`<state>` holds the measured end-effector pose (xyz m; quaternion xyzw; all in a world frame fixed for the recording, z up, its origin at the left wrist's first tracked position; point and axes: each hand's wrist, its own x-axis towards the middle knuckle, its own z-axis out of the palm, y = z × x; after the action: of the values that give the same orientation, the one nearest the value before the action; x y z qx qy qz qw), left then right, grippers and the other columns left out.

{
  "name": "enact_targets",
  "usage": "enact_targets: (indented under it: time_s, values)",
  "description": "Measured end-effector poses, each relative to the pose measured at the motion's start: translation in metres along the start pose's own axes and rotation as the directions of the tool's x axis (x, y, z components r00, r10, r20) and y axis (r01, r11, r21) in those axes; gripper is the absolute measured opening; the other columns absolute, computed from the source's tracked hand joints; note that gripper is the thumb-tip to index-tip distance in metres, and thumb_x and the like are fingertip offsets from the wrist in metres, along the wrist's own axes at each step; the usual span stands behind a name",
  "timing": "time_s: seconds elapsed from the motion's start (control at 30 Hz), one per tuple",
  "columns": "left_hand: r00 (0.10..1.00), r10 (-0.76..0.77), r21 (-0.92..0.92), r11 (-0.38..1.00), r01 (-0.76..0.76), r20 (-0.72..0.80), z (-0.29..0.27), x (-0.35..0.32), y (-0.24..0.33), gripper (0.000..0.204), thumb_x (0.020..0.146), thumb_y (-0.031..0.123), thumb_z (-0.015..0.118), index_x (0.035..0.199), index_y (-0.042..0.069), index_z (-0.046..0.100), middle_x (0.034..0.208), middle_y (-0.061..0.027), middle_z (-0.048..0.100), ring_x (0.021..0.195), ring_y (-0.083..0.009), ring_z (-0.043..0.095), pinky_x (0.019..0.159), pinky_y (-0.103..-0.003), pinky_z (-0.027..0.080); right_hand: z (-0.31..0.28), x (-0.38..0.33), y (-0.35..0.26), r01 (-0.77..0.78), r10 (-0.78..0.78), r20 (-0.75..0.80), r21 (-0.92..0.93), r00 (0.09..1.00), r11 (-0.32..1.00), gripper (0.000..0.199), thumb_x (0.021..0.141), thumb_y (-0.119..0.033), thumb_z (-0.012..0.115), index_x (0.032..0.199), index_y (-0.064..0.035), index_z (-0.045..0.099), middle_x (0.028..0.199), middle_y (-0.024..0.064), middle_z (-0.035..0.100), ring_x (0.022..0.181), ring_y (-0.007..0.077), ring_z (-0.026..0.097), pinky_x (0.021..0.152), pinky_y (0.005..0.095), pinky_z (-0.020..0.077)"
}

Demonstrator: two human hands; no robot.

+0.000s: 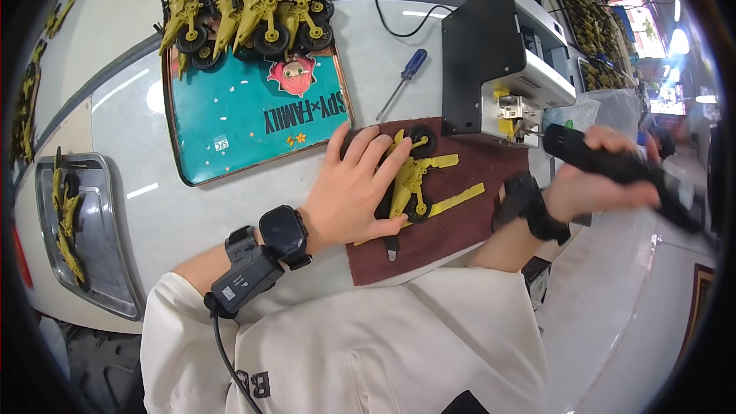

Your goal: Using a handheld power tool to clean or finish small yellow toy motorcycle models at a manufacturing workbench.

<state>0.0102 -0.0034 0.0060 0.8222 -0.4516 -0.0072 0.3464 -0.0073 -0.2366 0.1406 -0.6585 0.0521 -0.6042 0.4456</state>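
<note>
A yellow toy motorcycle (408, 182) with black wheels lies on a maroon cloth (460, 226). My left hand (345, 184) holds it down, fingers at its upper wheel and thumb by its lower wheel. Over to the right, my right hand (590, 190) grips a black electric screwdriver (602, 157), smeared by motion. The tip of this tool points at the metal front (517, 116) of a black and white screw feeder (483, 61); whether it touches cannot be made out. Yellow strips (460, 198) lie beside the motorcycle, and a small blade (392, 249) pokes out below my left thumb.
A teal tray (222, 115) at the back left bears several finished-looking toy motorcycles (249, 11). Between tray and feeder lies a blue-handled screwdriver (412, 67). Far left, a metal tray (115, 238) holds yellow parts (67, 218). A black cable (381, 11) curls behind.
</note>
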Motion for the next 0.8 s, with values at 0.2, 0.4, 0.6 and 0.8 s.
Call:
enact_targets:
  time_s: [0.2, 0.4, 0.6, 0.8]
  values:
    - [0.999, -0.022, -0.004, 1.000, 0.022, -0.025, -0.004, -0.005, 0.000, 0.087, 0.060, 0.046, 0.069, 0.130, 0.004, 0.039, 0.116, -0.0129, 0.044, 0.118, -0.0306, 0.037, 0.103, -0.052, 0.018, -0.006, -0.030, -0.015, -0.241, 0.211, 0.240, 0.103, 0.948, 0.965, 0.083, 0.074, -0.077, 0.041, 0.110, -0.0026, 0.040, 0.059, 0.0084, 0.049, 0.043, 0.0175, 0.045, 0.044, 0.0299, 0.0397]
    - [0.999, -0.010, -0.022, 1.000, 0.009, -0.030, -0.002, -0.005, 0.001, 0.088, 0.059, 0.042, 0.071, 0.131, 0.005, 0.038, 0.117, -0.0123, 0.043, 0.118, -0.0303, 0.037, 0.103, -0.052, 0.018, -0.024, -0.088, -0.054, -0.293, 0.011, 0.456, 0.552, 0.890, 0.781, 0.092, 0.075, -0.072, 0.047, 0.126, 0.0018, 0.024, 0.067, 0.0183, 0.053, 0.046, 0.0260, 0.050, 0.047, 0.0382, 0.0440]
    - [0.999, -0.026, -0.008, 1.000, 0.026, -0.035, -0.001, -0.005, 0.001, 0.089, 0.058, 0.041, 0.072, 0.132, 0.006, 0.038, 0.117, -0.0119, 0.043, 0.118, -0.0302, 0.038, 0.103, -0.052, 0.018, -0.026, -0.101, -0.050, -0.346, 0.012, 0.516, 0.557, 0.857, 0.755, 0.092, 0.076, -0.070, 0.048, 0.126, 0.0036, 0.022, 0.073, 0.0191, 0.054, 0.050, 0.0272, 0.053, 0.049, 0.0394, 0.0455]
    - [0.999, -0.016, -0.012, 1.000, 0.016, -0.034, 0.001, -0.004, 0.002, 0.089, 0.057, 0.042, 0.072, 0.131, 0.006, 0.039, 0.117, -0.0115, 0.044, 0.118, -0.0288, 0.038, 0.103, -0.051, 0.018, -0.029, -0.114, -0.026, -0.478, 0.103, 0.593, 0.522, 0.799, 0.706, 0.091, 0.068, -0.059, 0.067, 0.124, 0.0010, 0.028, 0.081, 0.0175, 0.057, 0.060, 0.0267, 0.058, 0.055, 0.0388, 0.0493]
